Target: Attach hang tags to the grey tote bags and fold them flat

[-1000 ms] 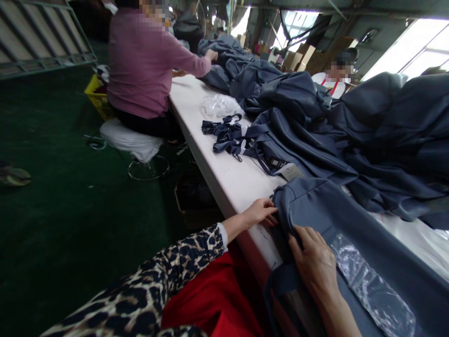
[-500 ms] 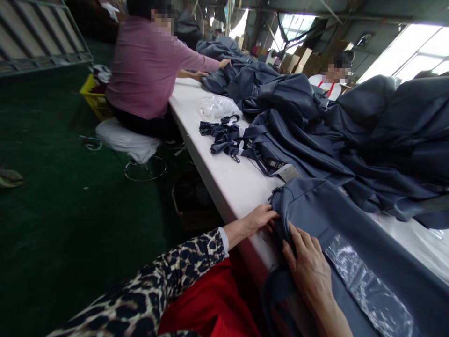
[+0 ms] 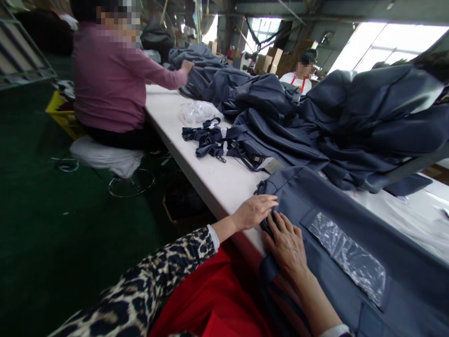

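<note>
2 bare hands work a gray-blue fabric piece (image 3: pixel 286 187) with a clear plastic patch (image 3: pixel 347 257), lying at 4 o'clock over the edge of the white table (image 3: pixel 206 159). Left hand (image 3: pixel 253 212): fingers together, flat, tips on the fabric's folded edge. Right hand (image 3: pixel 285 248): fingers slightly spread, pressed into the fold; cannot tell if pinching. Done, as shown: this 1 piece lies apart. Left: big dark heap (image 3: pixel 336 126) at 1 o'clock, tangled straps (image 3: pixel 206 139) at 12 o'clock. Co-worker in a pink sweater (image 3: pixel 108 84) at 11 o'clock, hand on the far cloth.
</note>
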`<move>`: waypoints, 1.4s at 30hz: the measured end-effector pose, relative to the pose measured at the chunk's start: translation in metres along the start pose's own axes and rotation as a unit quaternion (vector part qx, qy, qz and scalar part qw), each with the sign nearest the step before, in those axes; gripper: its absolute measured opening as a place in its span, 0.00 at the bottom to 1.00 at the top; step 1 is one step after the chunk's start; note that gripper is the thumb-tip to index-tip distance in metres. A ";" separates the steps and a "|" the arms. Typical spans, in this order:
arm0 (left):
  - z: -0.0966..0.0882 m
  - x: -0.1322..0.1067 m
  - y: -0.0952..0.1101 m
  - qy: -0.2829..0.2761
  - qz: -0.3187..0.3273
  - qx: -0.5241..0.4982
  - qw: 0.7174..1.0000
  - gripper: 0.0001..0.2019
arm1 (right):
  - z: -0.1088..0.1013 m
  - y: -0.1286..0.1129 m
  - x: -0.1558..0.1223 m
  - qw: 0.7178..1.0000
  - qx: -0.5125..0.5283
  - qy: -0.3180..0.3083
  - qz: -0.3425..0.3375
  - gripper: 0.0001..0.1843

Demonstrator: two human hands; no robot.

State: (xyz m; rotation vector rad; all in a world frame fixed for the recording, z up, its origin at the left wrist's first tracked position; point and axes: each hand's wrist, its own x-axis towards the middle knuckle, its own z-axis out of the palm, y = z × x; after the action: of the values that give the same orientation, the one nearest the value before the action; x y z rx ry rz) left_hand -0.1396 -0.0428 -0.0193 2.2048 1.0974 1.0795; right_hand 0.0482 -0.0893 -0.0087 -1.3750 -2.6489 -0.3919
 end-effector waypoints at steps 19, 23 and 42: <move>-0.037 0.013 -0.044 -0.200 0.143 0.063 0.967 0.32 | -0.031 -0.038 0.038 0.989 -0.074 -0.102 0.082 0.17; -0.048 0.008 -0.039 -0.154 0.145 0.077 0.974 0.43 | -0.053 -0.014 0.036 0.990 -0.045 -0.105 0.083 0.09; -0.003 -0.026 0.007 0.077 0.074 0.117 0.987 0.26 | -0.094 -0.002 -0.022 0.992 0.115 -0.028 0.044 0.23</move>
State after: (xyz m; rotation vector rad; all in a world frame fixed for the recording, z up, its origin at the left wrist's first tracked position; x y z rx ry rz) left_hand -0.1485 -0.0679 -0.0244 2.4525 1.1956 1.2582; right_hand 0.0593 -0.1350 0.0762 -1.4386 -2.5673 -0.0361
